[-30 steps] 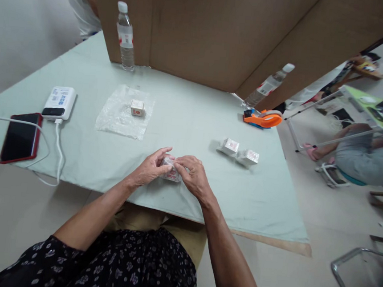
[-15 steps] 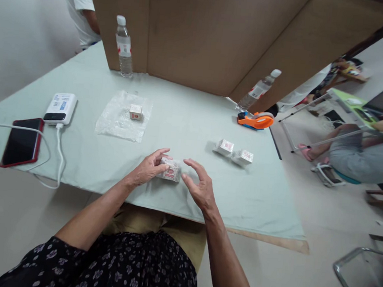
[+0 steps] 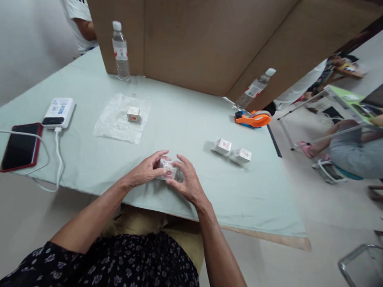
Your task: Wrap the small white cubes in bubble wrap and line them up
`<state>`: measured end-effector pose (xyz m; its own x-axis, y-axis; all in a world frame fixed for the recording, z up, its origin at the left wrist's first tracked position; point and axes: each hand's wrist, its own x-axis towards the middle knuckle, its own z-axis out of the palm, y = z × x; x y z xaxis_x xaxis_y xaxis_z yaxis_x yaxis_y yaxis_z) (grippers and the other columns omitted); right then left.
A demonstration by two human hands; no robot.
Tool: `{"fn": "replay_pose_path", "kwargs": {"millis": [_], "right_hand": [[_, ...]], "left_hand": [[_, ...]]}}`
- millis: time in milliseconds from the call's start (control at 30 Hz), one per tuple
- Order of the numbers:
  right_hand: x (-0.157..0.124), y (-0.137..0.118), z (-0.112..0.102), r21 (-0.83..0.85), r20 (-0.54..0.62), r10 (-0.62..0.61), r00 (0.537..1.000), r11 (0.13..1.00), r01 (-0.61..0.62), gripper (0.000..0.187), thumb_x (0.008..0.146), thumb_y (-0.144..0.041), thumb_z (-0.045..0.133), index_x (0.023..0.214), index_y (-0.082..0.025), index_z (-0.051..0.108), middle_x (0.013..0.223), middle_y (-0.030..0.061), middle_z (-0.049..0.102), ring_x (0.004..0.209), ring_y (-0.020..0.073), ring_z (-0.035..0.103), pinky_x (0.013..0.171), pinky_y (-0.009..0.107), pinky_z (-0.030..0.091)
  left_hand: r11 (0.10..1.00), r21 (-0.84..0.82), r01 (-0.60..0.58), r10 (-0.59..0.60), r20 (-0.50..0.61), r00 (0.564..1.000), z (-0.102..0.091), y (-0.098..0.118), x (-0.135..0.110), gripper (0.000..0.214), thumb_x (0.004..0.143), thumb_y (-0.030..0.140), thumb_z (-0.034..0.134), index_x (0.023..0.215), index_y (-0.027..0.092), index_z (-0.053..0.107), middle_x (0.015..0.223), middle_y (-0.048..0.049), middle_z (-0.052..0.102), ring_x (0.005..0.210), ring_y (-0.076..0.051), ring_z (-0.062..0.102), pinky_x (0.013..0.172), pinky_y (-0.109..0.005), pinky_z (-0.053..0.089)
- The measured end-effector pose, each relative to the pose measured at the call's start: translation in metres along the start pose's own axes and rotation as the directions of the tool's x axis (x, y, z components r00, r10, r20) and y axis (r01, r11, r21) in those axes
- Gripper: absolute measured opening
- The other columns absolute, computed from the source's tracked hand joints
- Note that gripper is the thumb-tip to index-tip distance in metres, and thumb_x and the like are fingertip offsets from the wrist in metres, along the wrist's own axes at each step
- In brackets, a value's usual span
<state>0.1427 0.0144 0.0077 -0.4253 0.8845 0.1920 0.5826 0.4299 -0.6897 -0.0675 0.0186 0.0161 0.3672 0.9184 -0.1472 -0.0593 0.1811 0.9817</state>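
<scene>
A small white box with red print, wrapped in bubble wrap (image 3: 169, 173), lies on the table near its front edge. My left hand (image 3: 147, 170) grips its left side, thumb across the front. From the right, my right hand (image 3: 188, 181) closes around the other side, thumb and fingers at the wrap. Further left, an unwrapped small box (image 3: 133, 114) sits on a flat sheet of bubble wrap (image 3: 109, 125). To the right stand two more wrapped boxes, one box (image 3: 223, 146) just left of the other box (image 3: 243, 155).
An orange tape dispenser (image 3: 254, 119) and a tilted water bottle (image 3: 254, 90) are at the back right. Another bottle (image 3: 121, 52) stands before the cardboard panel (image 3: 187, 36). A power bank (image 3: 59, 112), cable and phone (image 3: 22, 146) lie left. Other people sit beyond the table.
My right hand has moved left onto the wrapped box, from a spread pose beside it. My left hand keeps its hold. The view has shifted slightly.
</scene>
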Motion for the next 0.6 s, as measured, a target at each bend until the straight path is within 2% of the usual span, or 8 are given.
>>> {"fn": "replay_pose_path", "kwargs": {"millis": [167,267,333,400,467,600], "right_hand": [[0.002,-0.001,0.003,-0.010,-0.023,0.010,1.000,1.000,-0.010,0.053,0.076,-0.041,0.079,0.123,-0.025,0.061,0.149,0.0147,0.048,0.139,0.0318,0.044,0.114,0.055,0.035],[-0.001,-0.007,0.000,-0.006,-0.025,0.006,1.000,1.000,-0.006,0.059,0.077,-0.042,0.078,0.130,-0.025,0.058,0.149,0.0146,0.048,0.139,0.0313,0.043,0.114,0.054,0.036],[-0.011,-0.009,-0.006,0.016,-0.071,0.005,0.997,1.000,-0.004,0.067,0.080,-0.043,0.076,0.139,-0.027,0.050,0.151,0.0131,0.047,0.141,0.0297,0.042,0.115,0.053,0.035],[-0.027,-0.008,-0.014,0.045,-0.178,0.032,0.983,0.999,-0.024,0.068,0.083,-0.042,0.072,0.144,-0.029,0.045,0.151,0.0115,0.047,0.141,0.0279,0.042,0.116,0.052,0.036],[-0.048,-0.001,-0.022,0.066,-0.326,0.103,0.940,0.994,-0.086,0.059,0.086,-0.040,0.068,0.141,-0.028,0.049,0.147,0.0111,0.051,0.138,0.0273,0.046,0.113,0.051,0.040],[-0.092,0.023,-0.027,0.077,-0.552,0.258,0.793,0.963,-0.259,0.035,0.089,-0.035,0.063,0.122,-0.022,0.062,0.133,0.0139,0.062,0.125,0.0278,0.057,0.104,0.052,0.048]], "left_hand": [[0.998,0.063,0.001,0.000,-0.009,1.000,-0.004,0.006,0.001,0.071,0.076,0.028,0.071,0.141,0.016,0.045,0.132,-0.0137,0.059,0.108,-0.021,0.062,0.095,-0.036,0.050],[0.998,0.053,0.038,-0.035,-0.043,0.998,-0.002,0.011,0.003,0.072,0.072,0.028,0.073,0.138,0.013,0.047,0.123,-0.0123,0.063,0.103,-0.021,0.063,0.091,-0.035,0.051],[0.997,0.036,0.063,-0.060,-0.058,0.996,0.002,0.014,0.006,0.075,0.069,0.028,0.075,0.137,0.012,0.048,0.116,-0.0107,0.065,0.099,-0.020,0.063,0.088,-0.033,0.051],[0.997,0.003,0.079,-0.078,-0.062,0.995,0.007,0.018,0.015,0.076,0.067,0.028,0.076,0.136,0.011,0.050,0.108,-0.0087,0.066,0.095,-0.019,0.063,0.086,-0.032,0.050],[0.997,-0.034,0.071,-0.073,-0.062,0.995,0.013,0.023,0.033,0.077,0.066,0.028,0.077,0.136,0.011,0.050,0.101,-0.0064,0.066,0.092,-0.018,0.063,0.084,-0.031,0.049],[0.999,-0.043,0.009,-0.012,-0.084,0.996,0.031,0.035,0.092,0.076,0.066,0.021,0.074,0.138,0.009,0.051,0.087,-0.0017,0.062,0.083,-0.014,0.061,0.081,-0.027,0.046]]}}
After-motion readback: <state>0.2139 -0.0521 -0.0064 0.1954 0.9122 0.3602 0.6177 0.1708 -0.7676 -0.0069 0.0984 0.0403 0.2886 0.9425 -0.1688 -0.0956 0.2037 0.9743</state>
